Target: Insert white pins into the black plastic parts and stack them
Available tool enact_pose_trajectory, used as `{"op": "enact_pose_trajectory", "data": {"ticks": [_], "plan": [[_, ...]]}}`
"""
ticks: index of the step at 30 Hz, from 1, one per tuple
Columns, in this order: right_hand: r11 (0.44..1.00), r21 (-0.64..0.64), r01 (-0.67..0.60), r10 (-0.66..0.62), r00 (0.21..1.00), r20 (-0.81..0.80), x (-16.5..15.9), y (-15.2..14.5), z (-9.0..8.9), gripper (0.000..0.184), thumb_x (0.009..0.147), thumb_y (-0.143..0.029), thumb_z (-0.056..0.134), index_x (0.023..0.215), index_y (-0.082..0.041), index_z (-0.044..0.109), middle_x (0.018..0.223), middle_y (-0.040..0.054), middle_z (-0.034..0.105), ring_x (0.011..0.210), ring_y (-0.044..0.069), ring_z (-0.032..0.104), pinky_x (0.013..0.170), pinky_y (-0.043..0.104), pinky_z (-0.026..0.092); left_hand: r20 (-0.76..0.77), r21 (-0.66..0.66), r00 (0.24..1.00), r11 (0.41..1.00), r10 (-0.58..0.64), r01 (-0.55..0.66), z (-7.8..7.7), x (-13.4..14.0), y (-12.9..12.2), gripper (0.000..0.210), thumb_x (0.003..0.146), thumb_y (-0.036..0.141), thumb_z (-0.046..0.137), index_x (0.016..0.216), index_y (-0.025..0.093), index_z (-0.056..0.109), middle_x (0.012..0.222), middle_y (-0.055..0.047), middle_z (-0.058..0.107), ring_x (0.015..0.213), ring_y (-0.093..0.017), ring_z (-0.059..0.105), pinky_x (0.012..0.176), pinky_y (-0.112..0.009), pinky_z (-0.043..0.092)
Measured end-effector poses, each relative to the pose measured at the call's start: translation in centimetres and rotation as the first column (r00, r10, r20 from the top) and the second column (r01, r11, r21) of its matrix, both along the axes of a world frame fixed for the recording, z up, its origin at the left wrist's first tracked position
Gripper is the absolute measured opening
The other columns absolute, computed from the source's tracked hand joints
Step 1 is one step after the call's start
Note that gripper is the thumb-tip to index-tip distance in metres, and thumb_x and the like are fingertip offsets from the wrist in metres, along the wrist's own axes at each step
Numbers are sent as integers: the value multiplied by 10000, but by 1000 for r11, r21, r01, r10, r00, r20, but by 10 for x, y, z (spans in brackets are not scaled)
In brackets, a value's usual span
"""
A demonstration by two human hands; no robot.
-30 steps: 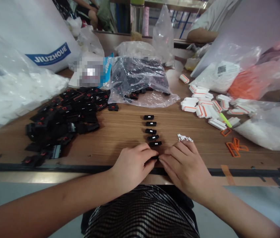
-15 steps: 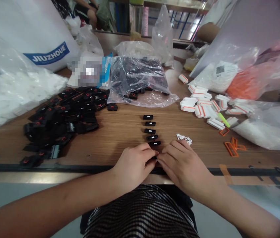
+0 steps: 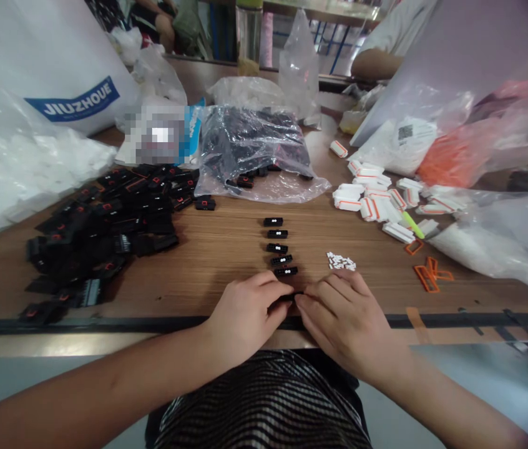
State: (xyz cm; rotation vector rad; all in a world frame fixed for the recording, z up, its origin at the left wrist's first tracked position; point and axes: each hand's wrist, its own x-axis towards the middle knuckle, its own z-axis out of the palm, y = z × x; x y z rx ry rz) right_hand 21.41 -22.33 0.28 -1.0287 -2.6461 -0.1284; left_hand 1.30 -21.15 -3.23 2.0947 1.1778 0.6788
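My left hand pinches a small black connector housing between thumb and fingers at the table's front edge. Most of the housing is covered by fingers. Against its right end are the closed fingertips of my right hand; whether they also have a tiny white piece in them is hidden. Just beyond the hands lies a column of several black connector housings, each with two white dots on its upper face. Tiny white pieces are heaped beyond my right knuckles.
Black housings are piled at left, and a clear bag of them lies behind. White housings with orange seals, loose orange frames and a bag of orange parts are at right. Someone's arm shows at the back.
The view has shifted slightly, so the table's things sit a little further left. My hands stay together at the housing, and more of its black top shows between the fingers.
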Motion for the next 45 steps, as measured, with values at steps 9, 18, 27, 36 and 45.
{"op": "enact_pose_trajectory", "data": {"ticks": [9, 18, 27, 36, 45], "plan": [[896, -338, 287, -352, 924, -149, 63, 62, -12, 184, 933, -304, 593, 889, -230, 756, 876, 29, 761, 815, 195, 686, 787, 376, 462, -17, 67, 999, 997, 28, -27, -1, 0, -3, 190, 917, 176, 630, 1075, 210, 729, 1001, -24, 716, 649, -119, 638, 587, -268, 536], [772, -583, 252, -396, 909, -131, 76, 85, -15, 225, 897, -351, 616, 824, -211, 776, 798, 24, 746, 694, 156, 655, 633, 290, 476, -41, 62, 998, 997, 38, -36, -3, -1, -4, 196, 936, 194, 611, 1099, 228, 714, 1030, -18, 715, 792, -160, 700, 700, -320, 581], [822, -464, 331, -361, 932, 25, 67, 93, -6, 131, 802, -242, 628, 713, -217, 720, 729, 10, 718, 638, 156, 630, 616, 304, 466, -26, 36, 999, 998, 46, -45, -2, -1, -3, 183, 934, 207, 611, 1083, 229, 716, 1022, -20, 717, 775, -152, 689, 666, -293, 557], [806, -588, 70, -268, 928, -257, 26, 49, 11, 120, 877, -272, 628, 782, -228, 687, 784, -2, 702, 743, 148, 630, 757, 331, 447, -55, 8, 997, 999, 52, -52, 3, -2, -1, 98, 884, 174, 663, 974, 209, 683, 930, -3, 687, 628, -119, 593, 569, -257, 466], [856, -517, -7, -114, 973, -201, 4, 31, 6, 110, 905, -204, 601, 807, -214, 648, 809, -2, 678, 827, 163, 579, 800, 343, 339, -16, -41, 999, 998, 48, -49, 1, -2, -2, 139, 874, 162, 661, 989, 230, 700, 946, 1, 671, 718, -138, 622, 631, -271, 484]]}}
